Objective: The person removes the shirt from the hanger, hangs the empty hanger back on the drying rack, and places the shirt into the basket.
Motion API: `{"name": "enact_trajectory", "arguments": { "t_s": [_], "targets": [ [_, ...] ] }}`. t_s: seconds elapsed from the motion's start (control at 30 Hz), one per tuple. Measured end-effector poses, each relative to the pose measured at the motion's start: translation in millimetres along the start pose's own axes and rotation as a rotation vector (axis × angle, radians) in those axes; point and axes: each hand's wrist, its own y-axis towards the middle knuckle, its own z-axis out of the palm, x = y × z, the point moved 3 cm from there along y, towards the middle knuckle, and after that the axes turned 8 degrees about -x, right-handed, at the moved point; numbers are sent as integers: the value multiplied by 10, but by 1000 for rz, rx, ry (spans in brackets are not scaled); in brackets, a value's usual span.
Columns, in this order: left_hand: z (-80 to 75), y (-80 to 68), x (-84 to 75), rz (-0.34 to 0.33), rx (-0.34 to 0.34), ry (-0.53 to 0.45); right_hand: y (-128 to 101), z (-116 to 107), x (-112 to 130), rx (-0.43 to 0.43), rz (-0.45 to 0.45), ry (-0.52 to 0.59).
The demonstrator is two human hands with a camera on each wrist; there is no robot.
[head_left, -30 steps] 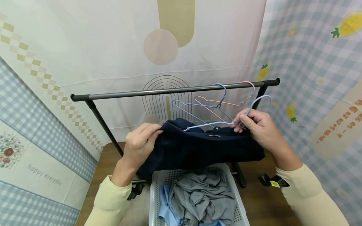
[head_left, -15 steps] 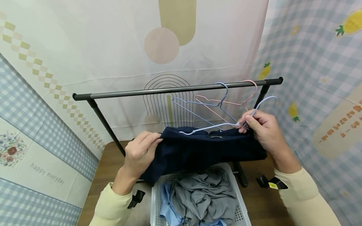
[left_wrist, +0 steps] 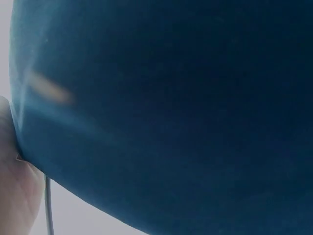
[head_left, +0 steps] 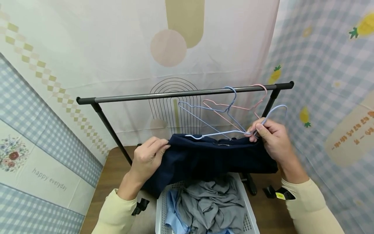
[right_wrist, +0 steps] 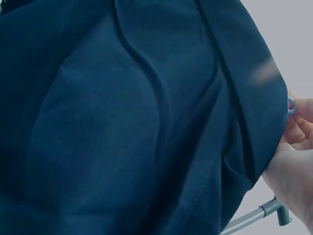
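Left hand: my left hand [head_left: 147, 158] pinches the left edge of the navy garment [head_left: 204, 159] between thumb and curled fingers [head_left: 159, 145], as the head view shows.
Left wrist view: almost wholly filled with navy cloth [left_wrist: 171, 112]; only a sliver of my hand [left_wrist: 14, 196] shows at the left edge, so the grip cannot be read there.
Garment: held stretched between both hands, below the rail [head_left: 184, 93] and above the white basket [head_left: 160, 208].
Basket: holds crumpled grey cloth [head_left: 210, 203] and light blue cloth [head_left: 172, 214], seen from the head view alone.
Rail: a blue hanger [head_left: 210, 110] and a pink hanger [head_left: 233, 105] hang on its right part.
Pale blue hanger: the pale blue hanger [head_left: 219, 133] lies along the garment's top edge, its hook standing above my right hand.
Right hand: my right hand [head_left: 271, 139] pinches the hanger's neck and the garment's right edge together, fingers [head_left: 260, 125] curled.
Right wrist view: shows seams and folds in the navy cloth [right_wrist: 137, 122], my fingertips [right_wrist: 298, 127] at the right edge, and a bit of hanger [right_wrist: 291, 105] beside them.
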Motion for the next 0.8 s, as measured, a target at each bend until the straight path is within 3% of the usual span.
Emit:
{"name": "enact_trajectory", "arguments": {
  "t_s": [0.17, 0.33, 0.47, 0.67, 0.73, 0.8],
  "targets": [
    [4, -22, 20, -75, -21, -4, -47, 18, -45, 10, -37, 57],
    [-12, -27, -60, -144, -19, 18, -57, 48, -71, 26, -97, 121],
    [-53, -18, -117, -232, 69, -12, -36, 42, -75, 27, -97, 37],
    [-76, 54, -87, -433, 244, -164, 18, 54, -50, 57, -92, -87],
    [-47, 102, -91, -451, 286, -188, 27, 71, -31, 71, -94, -106],
    [-9, 160, -107, -417, 317, -179, 34, 90, -14, 84, -91, -129]
  ]
}}
